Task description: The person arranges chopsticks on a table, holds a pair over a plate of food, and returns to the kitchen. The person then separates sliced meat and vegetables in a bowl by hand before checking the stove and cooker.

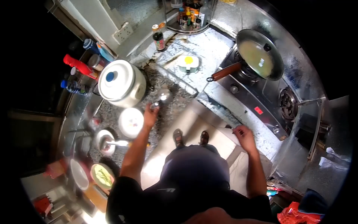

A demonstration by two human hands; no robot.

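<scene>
My left hand (150,116) is over the speckled counter on the left. Its fingers are closed at the near end of a shiny rounded thing (164,96), metal or glass, too blurred to name. Just below the hand is a white plate (126,130) with small coloured bits on it. A big cream pot (118,85) with a white lid and blue knob stands beyond. My right hand (244,136) is at the front edge of the stove-side counter, fingers curled together. A small dark thing shows by its fingertips, but what they hold is hidden.
A pan (261,56) with some liquid sits on the stove (253,89), its brown handle pointing left. An egg-shaped item (188,62) and a sauce bottle (158,39) stand at the back. Left are a small bowl (100,143) with a utensil and a bowl of green slices (102,176).
</scene>
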